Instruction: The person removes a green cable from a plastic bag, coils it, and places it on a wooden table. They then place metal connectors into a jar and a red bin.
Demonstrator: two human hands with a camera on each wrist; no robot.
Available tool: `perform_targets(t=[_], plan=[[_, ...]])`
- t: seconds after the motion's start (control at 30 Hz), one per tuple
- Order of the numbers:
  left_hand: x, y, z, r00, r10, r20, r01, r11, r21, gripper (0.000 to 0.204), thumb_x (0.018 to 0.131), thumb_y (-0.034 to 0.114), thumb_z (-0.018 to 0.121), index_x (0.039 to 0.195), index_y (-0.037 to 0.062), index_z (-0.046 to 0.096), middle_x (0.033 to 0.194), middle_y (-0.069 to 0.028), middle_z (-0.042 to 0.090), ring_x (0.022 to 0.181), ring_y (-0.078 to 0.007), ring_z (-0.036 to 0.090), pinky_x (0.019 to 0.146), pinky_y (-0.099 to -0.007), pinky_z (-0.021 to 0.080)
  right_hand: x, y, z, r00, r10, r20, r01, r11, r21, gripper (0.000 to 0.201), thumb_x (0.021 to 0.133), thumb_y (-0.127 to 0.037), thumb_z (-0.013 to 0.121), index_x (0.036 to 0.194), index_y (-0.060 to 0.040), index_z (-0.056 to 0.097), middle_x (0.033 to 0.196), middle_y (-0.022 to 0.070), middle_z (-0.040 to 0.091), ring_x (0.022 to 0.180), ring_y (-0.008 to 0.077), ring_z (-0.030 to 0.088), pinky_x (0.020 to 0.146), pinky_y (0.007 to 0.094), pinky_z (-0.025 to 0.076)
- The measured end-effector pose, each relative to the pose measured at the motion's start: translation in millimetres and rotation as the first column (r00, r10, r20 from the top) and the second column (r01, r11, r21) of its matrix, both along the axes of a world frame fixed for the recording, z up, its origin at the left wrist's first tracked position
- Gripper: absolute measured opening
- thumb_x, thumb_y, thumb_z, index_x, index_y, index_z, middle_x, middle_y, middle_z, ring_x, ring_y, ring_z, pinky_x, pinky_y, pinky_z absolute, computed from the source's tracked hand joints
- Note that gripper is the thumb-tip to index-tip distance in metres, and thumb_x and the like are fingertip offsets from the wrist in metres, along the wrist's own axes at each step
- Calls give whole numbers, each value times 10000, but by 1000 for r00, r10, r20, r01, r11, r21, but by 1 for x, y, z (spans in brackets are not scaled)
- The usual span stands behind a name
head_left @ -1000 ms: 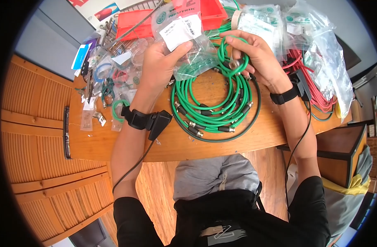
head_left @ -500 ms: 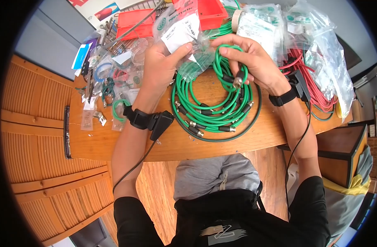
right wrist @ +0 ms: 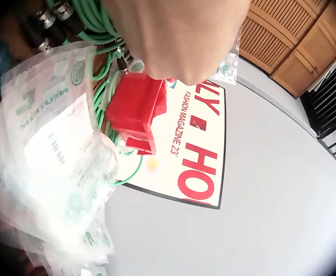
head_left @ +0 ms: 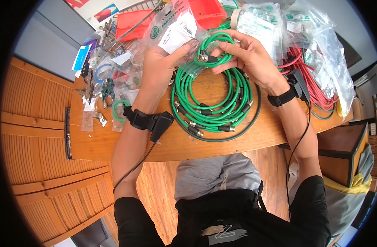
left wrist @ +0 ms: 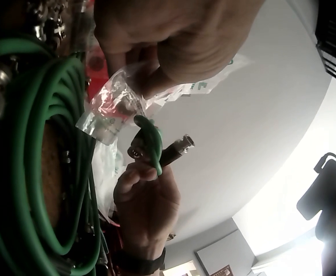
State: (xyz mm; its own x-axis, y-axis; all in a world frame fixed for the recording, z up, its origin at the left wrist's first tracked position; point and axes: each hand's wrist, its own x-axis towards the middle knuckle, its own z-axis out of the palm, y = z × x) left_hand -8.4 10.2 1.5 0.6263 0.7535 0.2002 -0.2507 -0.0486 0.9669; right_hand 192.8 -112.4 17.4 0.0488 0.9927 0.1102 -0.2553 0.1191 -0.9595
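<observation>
My left hand [head_left: 160,68] grips a clear plastic bag [head_left: 158,29] with a white barcode label, thumb on top. My right hand [head_left: 254,55] holds a small coil of green cable [head_left: 217,38] between thumb and fingers, close beside the bag's open-looking lower end. A black-sleeved metal BNC connector [head_left: 205,58] on that coil points left toward the bag. In the left wrist view the coil [left wrist: 153,144] stands just below the crumpled bag [left wrist: 113,109]. Below both hands, a larger coil of green cables [head_left: 182,92] with several connectors lies on the wooden table [head_left: 163,150].
Red plastic bins [head_left: 135,22] stand at the back. Bagged parts [head_left: 260,26] and a red cable bundle [head_left: 305,76] lie to the right. On the left are small bagged cables [head_left: 120,108] and loose parts. A dark cable rings the large coil.
The right hand has turned the small green coil and lifted it left toward the bag; its connector now points left. The left hand has stayed in place while the bag tilted slightly.
</observation>
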Motion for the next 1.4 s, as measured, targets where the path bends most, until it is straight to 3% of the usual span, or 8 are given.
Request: perform_targets(t=[0.1,0.27,0.57,0.8,1.0,1.1,1.2,1.4], plan=[[1,-2,3,999,-49,10,49,999,9,414,944,14,662,1333,-67,543,1215,-150,686,1075,-216,690,847,-362,618,5,4,-6,999,-38,16,38,999,33,324,1031,-138,576,1309,25,543,1064,142,697,846,278,748,788,340,648],[-3,2,3,996,-89,22,89,996,-10,331,947,39,668,1267,-32,622,1126,-92,713,952,-144,696,807,-285,579,8,8,-10,997,-53,62,46,994,98,383,1036,-133,570,1394,-11,513,1084,115,690,936,240,725,827,362,648],[-5,-2,-3,971,-217,-99,220,975,23,375,949,46,671,1306,-36,594,1136,-80,704,975,-132,680,798,-273,566,11,12,-13,948,-301,105,273,937,218,317,1021,-98,583,1316,18,581,1027,102,697,919,189,710,758,313,656],[-3,-9,14,958,-274,79,285,908,-307,419,943,92,715,1327,-15,587,1143,-54,699,1000,-118,660,840,-276,551,18,3,-4,956,-135,261,117,990,81,192,1023,-119,586,1169,-5,639,831,45,655,642,125,668,520,236,549],[2,-23,12,939,-333,-88,337,941,26,392,897,69,762,1256,-3,624,1137,-50,699,1011,-118,657,887,-277,542,2,6,-14,935,-191,298,186,981,46,172,1010,-130,593,1126,-5,616,791,33,629,554,115,631,456,237,515],[7,-33,14,954,-268,-131,283,952,113,377,874,48,779,1220,1,636,1127,-54,701,999,-118,664,893,-275,542,-8,4,-14,919,-238,314,239,970,36,206,1007,-141,597,1156,3,600,789,34,625,540,115,628,446,245,515],[6,-22,5,962,-219,-162,215,976,-43,373,871,42,776,1213,-5,633,1104,-56,707,974,-124,677,845,-277,564,-9,3,-13,921,-228,315,230,973,34,228,993,-146,629,1149,17,597,812,48,643,575,122,650,463,245,529],[2,-15,2,980,-182,-83,182,983,-19,348,878,52,768,1191,-22,634,1075,-75,716,943,-150,703,768,-282,601,-10,-1,0,959,-60,275,57,998,18,438,908,-96,748,1257,51,527,865,96,694,683,158,707,514,248,562]])
